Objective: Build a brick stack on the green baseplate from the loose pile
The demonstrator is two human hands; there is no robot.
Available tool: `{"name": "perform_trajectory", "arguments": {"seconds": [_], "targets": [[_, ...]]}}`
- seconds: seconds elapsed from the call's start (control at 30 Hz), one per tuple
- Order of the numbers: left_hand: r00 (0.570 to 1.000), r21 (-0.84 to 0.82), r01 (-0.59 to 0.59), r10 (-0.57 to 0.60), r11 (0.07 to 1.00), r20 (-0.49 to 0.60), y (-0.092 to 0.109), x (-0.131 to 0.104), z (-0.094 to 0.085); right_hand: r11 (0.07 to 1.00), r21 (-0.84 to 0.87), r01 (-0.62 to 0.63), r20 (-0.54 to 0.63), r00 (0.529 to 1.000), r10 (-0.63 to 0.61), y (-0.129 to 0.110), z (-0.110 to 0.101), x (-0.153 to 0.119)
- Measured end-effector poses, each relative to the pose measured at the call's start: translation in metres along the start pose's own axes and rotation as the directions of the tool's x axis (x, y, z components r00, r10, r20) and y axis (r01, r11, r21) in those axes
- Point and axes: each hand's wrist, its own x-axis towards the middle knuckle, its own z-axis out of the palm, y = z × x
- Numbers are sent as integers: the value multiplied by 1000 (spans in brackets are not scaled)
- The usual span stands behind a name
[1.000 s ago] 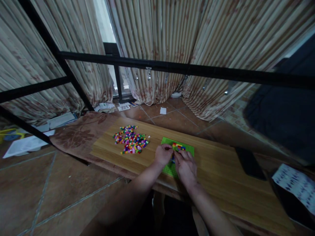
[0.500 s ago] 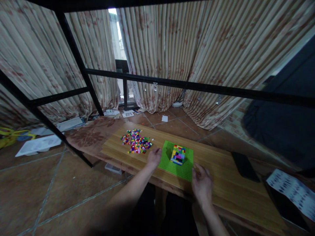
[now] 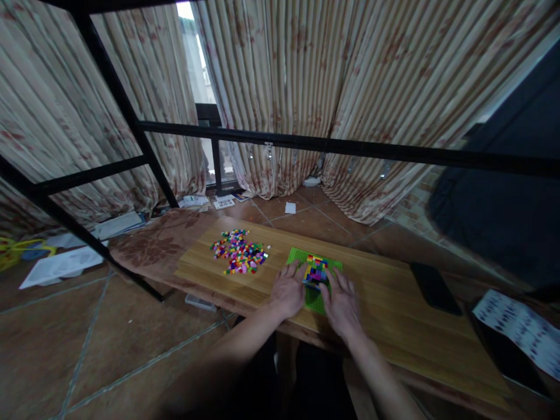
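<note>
A small multicoloured toy-brick structure [image 3: 315,271] stands on a green baseplate [image 3: 297,253]. My left hand [image 3: 289,290] is at its left side, with the fingers bent against it. On the right side my right hand [image 3: 342,298] has its thumb at the near corner and its fingers along the side. Between them, both hands hold the structure. They cover much of the baseplate's left and right parts. Left of my hands, a heap of small loose toy bricks [image 3: 240,252] in many colours lies spread on the wooden tabletop [image 3: 389,326].
A dark phone-like slab [image 3: 435,288] lies on the right of the tabletop. Farther right is a printed sheet [image 3: 518,332] over a dark flat object. A black metal rail [image 3: 350,146] crosses beyond the table, before long curtains [image 3: 301,76]. Papers lie on the tiled floor.
Both hands have moved inward from the baseplate's left and right edges to the sides of the brick structure. The view has shifted slightly; the loose brick heap looks the same.
</note>
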Motion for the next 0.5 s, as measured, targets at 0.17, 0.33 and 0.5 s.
{"name": "perform_trajectory", "arguments": {"seconds": [0.17, 0.33, 0.5], "targets": [[993, 107, -24, 11, 994, 121, 8, 9, 1, 993, -41, 109, 126, 987, -103, 2, 9, 25], [990, 155, -57, 36, 986, 137, 6, 12, 8, 982, -27, 188, 206, 962, -179, 9, 9, 32], [991, 215, -77, 51, 974, 121, 4, 16, 17, 966, -29, 256, 203, 948, -245, 13, 9, 32]]}}
